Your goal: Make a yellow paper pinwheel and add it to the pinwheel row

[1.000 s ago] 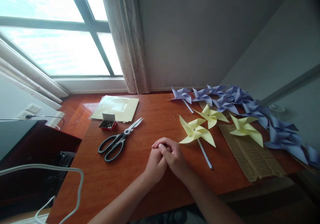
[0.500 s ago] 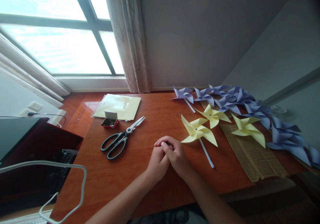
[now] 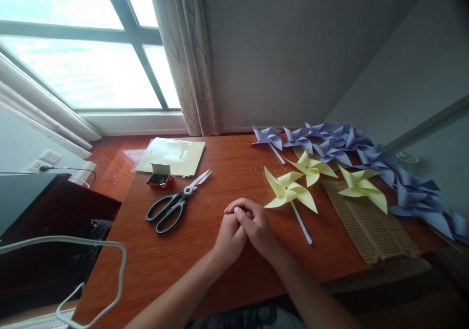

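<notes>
My left hand (image 3: pixel 229 238) and my right hand (image 3: pixel 258 226) are clasped together over the table's front middle, fingers closed. The right fingers lap over the left ones, and no object shows in either hand. Just right of them lies a yellow paper pinwheel (image 3: pixel 289 190) on a white stick. Two more yellow pinwheels, one behind it (image 3: pixel 310 168) and one farther right (image 3: pixel 362 186), lie close by. To the left are scissors (image 3: pixel 178 203) with black-and-grey handles, their blades pointing away and to the right. A small red box (image 3: pixel 160 177) of tacks or similar small metal pieces stands with its lid up.
Yellow paper sheets (image 3: pixel 176 154) lie at the table's back left. Several purple-blue pinwheels (image 3: pixel 331 150) crowd the back and right edge. Brown corrugated cardboard (image 3: pixel 370 226) lies at right. A white cable (image 3: pixel 122 270) loops at lower left. Small crumbs dot the wooden table (image 3: pixel 176 270).
The hands stay clasped in the same pose. The whole view has shifted very slightly, with things appearing a little farther left; nothing on the table has moved.
</notes>
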The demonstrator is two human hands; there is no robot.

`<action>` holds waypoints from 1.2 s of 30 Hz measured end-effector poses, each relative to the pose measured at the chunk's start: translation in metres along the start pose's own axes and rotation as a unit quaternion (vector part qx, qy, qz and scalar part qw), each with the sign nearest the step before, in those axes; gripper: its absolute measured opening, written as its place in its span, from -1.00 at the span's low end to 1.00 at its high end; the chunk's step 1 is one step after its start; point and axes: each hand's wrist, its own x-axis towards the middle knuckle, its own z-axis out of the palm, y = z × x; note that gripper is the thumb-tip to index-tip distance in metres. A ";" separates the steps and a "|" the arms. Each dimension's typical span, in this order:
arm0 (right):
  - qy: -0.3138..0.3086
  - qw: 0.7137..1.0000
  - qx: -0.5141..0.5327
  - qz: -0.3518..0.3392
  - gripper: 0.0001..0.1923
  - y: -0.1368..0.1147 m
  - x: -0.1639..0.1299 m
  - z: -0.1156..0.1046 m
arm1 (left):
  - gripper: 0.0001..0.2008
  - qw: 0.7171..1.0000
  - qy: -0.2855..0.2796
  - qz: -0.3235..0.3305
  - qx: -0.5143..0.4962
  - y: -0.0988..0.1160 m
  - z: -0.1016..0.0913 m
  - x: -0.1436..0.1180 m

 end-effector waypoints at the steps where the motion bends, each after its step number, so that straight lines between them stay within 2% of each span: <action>1: -0.004 1.000 -0.004 0.000 -0.81 0.000 0.000 0.000 | -0.79 1.000 0.003 -0.001 0.001 0.000 0.000 0.000; 6: -0.014 1.000 -0.018 0.001 -0.80 -0.001 0.001 -0.001 | -0.80 1.000 0.013 -0.002 0.006 -0.002 0.000 0.000; 36: -0.016 1.000 -0.018 0.001 -0.80 -0.001 0.002 -0.004 | -0.75 1.000 -0.009 0.002 -0.001 -0.004 0.001 0.001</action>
